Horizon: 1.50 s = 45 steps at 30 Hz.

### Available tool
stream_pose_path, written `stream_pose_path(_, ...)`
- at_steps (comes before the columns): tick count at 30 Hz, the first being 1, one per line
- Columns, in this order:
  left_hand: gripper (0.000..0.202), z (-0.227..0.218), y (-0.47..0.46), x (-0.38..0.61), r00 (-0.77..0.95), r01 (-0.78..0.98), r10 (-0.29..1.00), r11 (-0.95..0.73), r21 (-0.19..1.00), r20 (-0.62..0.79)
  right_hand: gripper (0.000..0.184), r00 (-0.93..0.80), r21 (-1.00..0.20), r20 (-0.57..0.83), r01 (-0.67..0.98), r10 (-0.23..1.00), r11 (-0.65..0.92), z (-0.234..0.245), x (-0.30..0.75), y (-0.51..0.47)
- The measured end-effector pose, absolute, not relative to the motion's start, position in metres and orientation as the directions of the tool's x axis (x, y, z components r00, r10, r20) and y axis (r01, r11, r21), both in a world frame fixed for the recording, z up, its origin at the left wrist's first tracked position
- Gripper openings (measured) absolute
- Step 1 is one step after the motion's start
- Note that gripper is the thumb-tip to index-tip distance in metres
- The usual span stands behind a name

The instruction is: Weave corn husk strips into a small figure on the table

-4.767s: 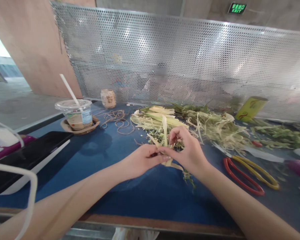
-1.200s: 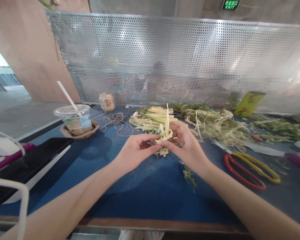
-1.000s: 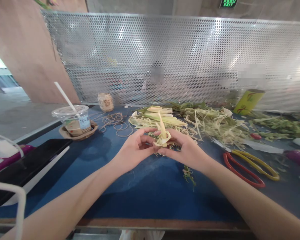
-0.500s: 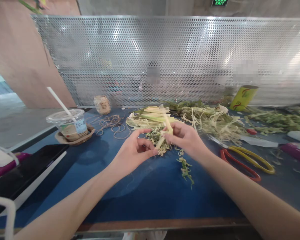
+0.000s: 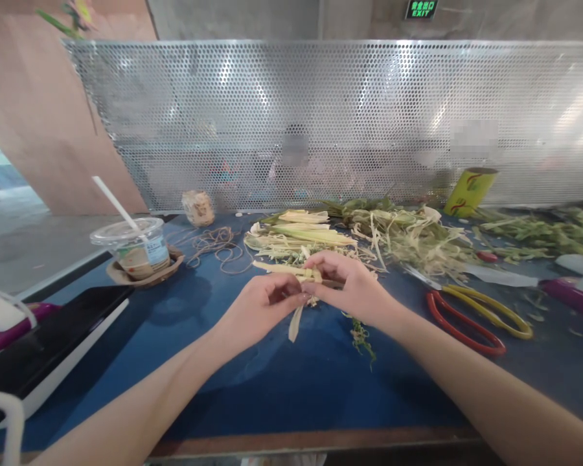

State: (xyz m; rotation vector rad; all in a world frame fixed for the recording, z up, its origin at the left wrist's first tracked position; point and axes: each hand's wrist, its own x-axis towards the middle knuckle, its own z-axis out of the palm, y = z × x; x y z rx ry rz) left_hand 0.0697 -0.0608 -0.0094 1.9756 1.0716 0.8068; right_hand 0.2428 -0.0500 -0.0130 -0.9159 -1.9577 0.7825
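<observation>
Both hands meet over the blue table (image 5: pixel 282 382), working a pale yellow leaf strip (image 5: pixel 295 322). My left hand (image 5: pixel 262 310) pinches the strip with thumb and fingers closed, one end hanging down below it. My right hand (image 5: pixel 354 288) is closed on the same strip from the right, with another end pointing left past my fingers. A small green sprig (image 5: pixel 362 336) lies on the table just under my right wrist. Behind my hands lies a pile of yellow-green leaf strips (image 5: pixel 301 233).
Red and yellow scissors (image 5: pixel 476 314) lie to the right, by a knife with a purple handle (image 5: pixel 571 288). A plastic cup with a straw (image 5: pixel 138 246), twine (image 5: pixel 216 243) and a small jar (image 5: pixel 197 207) stand at the left. A perforated metal screen (image 5: pixel 320 123) closes the back; a dark tray (image 5: pixel 43 336) sits far left.
The strip stood upright between my hands, looped around a small bundle. Now it lies sideways, one end hanging down, and both hands have dropped slightly toward the table.
</observation>
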Motion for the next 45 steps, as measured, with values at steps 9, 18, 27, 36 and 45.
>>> stream_pose_path(9, 0.017, -0.009, -0.066, 0.072, 0.457, 0.397, 0.862, -0.419, 0.817, 0.22, 0.015, -0.257, -0.815, 0.446, 0.279, 0.858, 0.507, -0.013, 0.241, -0.048)
stream_pose_path(18, 0.024, -0.008, -0.064, 0.072, 0.289, 0.257, 0.913, -0.363, 0.896, 0.287, 0.013, -0.353, -0.667, 0.518, 0.404, 0.779, 0.627, -0.011, 0.242, -0.053)
stream_pose_path(27, 0.033, -0.004, -0.063, 0.064, 0.226, 0.516, 0.845, -0.526, 0.676, 0.484, 0.008, -0.25, -0.629, 0.549, 0.504, 0.797, 0.592, -0.017, 0.233, -0.063)
stream_pose_path(36, 0.031, -0.011, -0.057, 0.07, 0.233, 0.065, 0.915, -0.354, 0.933, 0.33, 0.014, -0.323, -0.583, 0.556, 0.506, 0.766, 0.636, -0.013, 0.236, -0.064)
stream_pose_path(45, 0.016, -0.019, -0.057, 0.074, 0.303, 0.015, 0.916, -0.28, 0.96, 0.263, 0.023, -0.408, -0.712, 0.455, 0.367, 0.791, 0.599, -0.011, 0.236, -0.063)
